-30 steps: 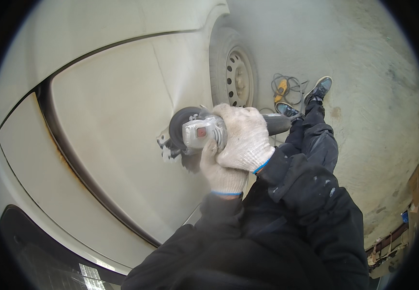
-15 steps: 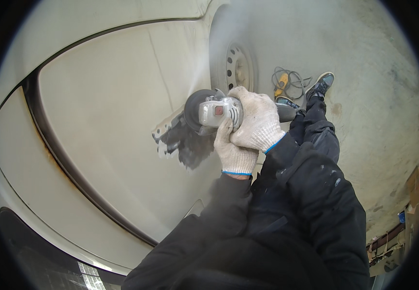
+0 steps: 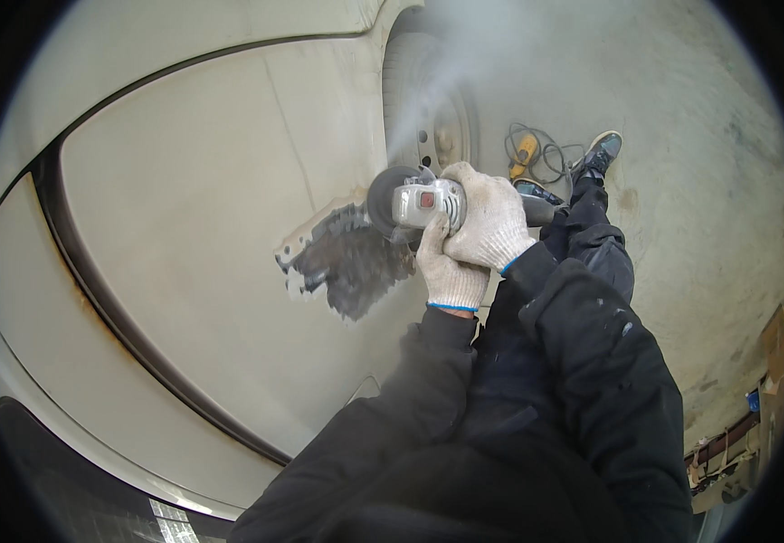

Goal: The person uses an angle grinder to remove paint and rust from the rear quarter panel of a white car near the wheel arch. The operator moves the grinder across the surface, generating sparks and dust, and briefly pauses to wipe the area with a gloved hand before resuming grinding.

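Both my hands wear white knit gloves with blue cuff edges and are closed round an angle grinder (image 3: 419, 201). My left hand (image 3: 452, 271) grips it from the near side, thumb up against the body. From the far right side my right hand (image 3: 493, 217) wraps over it, hiding much of the tool. The grinder's dark round disc (image 3: 383, 201) is at the pale car body panel (image 3: 193, 226), beside a dark, ragged patch of stripped paint (image 3: 346, 262). Pale dust (image 3: 437, 81) streams from the disc toward the far side. Whether the disc touches the metal I cannot tell.
A car wheel (image 3: 441, 131) stands just beyond the grinder, partly veiled by dust. On the concrete floor (image 3: 690, 226), a yellow tool (image 3: 525, 154) with a coiled dark cable (image 3: 550, 158) lies near my shoes (image 3: 602, 154). Cardboard (image 3: 779, 348) and clutter sit at the lower right.
Both hands and the grinder have moved a little to the right along the panel, showing more of the dark patch. The dust plume looks denser over the wheel.
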`<state>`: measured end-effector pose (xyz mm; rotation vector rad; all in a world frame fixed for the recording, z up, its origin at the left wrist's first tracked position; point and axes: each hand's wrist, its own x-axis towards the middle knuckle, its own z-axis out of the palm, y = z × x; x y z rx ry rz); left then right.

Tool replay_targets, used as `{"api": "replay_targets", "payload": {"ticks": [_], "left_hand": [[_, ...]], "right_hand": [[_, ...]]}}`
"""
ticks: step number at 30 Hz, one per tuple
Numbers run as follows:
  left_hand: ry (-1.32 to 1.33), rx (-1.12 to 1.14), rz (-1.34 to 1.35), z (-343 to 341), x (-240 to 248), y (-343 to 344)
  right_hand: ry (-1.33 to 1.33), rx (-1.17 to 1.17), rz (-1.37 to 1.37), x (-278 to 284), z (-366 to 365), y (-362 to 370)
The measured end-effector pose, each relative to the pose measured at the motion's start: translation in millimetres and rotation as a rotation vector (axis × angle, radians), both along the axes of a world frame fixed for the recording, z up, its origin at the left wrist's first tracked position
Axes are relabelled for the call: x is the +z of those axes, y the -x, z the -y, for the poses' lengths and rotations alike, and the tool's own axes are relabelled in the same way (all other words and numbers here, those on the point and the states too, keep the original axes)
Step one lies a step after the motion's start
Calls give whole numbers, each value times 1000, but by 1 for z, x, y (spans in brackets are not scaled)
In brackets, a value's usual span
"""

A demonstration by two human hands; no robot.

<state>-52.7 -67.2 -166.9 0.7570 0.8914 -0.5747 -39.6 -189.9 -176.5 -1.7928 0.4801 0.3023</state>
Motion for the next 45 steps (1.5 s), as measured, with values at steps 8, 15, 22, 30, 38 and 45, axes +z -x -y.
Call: {"api": "replay_targets", "payload": {"ticks": [8, 15, 22, 30, 38, 45], "left_hand": [[-1, -15, 68, 0, 28, -4], [-25, -11, -53, 0, 21, 4], [-46, -36, -64, -3, 17, 4], [-139, 20, -99, -2, 7, 10], [-37, -21, -67, 1, 18, 18], [89, -5, -67, -5, 16, 6]], "right_hand": [[-24, 43, 17, 20, -3, -1], [31, 63, -130, 12, -4, 9], [-2, -65, -23, 10, -8, 14], [50, -58, -2, 3, -9, 19], [59, 42, -53, 12, -7, 22], [71, -9, -38, 14, -4, 10]]}}
